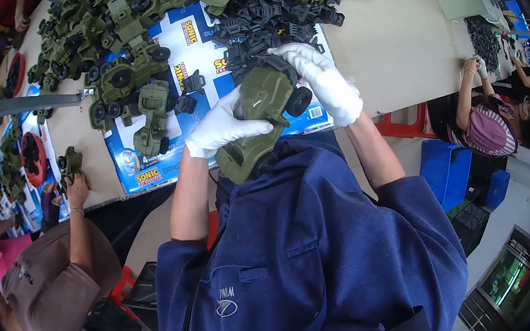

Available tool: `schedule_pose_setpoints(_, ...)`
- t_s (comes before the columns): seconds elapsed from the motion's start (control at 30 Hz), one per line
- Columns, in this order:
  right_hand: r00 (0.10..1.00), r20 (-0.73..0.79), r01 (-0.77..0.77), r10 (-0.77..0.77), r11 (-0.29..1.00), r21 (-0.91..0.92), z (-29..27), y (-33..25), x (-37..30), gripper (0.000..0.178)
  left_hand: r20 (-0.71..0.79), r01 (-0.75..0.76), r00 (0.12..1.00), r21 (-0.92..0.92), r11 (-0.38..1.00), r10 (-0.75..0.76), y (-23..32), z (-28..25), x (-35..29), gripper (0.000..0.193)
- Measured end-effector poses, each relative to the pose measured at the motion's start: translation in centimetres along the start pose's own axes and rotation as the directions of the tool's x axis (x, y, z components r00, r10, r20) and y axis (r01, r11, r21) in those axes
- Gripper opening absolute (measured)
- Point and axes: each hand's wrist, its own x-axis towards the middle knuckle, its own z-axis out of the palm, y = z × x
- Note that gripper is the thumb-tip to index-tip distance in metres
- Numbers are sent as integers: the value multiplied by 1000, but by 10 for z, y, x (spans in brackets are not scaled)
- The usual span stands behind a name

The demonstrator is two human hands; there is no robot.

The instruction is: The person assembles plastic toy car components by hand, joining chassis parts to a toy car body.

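At a table [389, 47], the left hand [221, 128] grips a toy truck [263, 92] slanting away rightward, the right hand [329, 86] at its far end, hold unclear.

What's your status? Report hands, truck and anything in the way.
Gloved left hand gripping green toy truck. Gloved right hand at its far end. Black parts heaped just beyond, not blocking either hand.

Black parts [268, 24] (heaped) block ahead; tabletop [386, 53] rightward is open.
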Motion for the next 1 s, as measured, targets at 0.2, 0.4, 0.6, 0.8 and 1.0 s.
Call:
schedule_pose_setpoints(0.2, 936, 276, 214, -220, 976, 49, -10, -2, -1, 42, -37, 91, 995, -75, 993, -94, 1, -8, -7, 74)
schedule_pose_setpoints(0.4, 984, 177, -108, 27, 876, 470, -7, 20, -10, 42, -45, 64, 997, -81, 995, -68, 8, 0, -14, 69)
schedule_pose_setpoints(0.6, 988, 122, -138, 94, 891, 432, -8, 32, -12, 40, -106, 52, 993, -71, 996, -59, 11, 5, -16, 66)
schedule_pose_setpoints(0.8, 983, 168, 56, -70, 994, 92, -11, 22, -11, 46, -68, 96, 993, -47, 994, -99, 16, 7, -16, 68)
schedule_pose_setpoints(1.0, 969, 244, -23, -36, 972, 234, -24, 28, -10, 56, -71, 75, 994, -56, 996, -79, 14, 8, -14, 69)
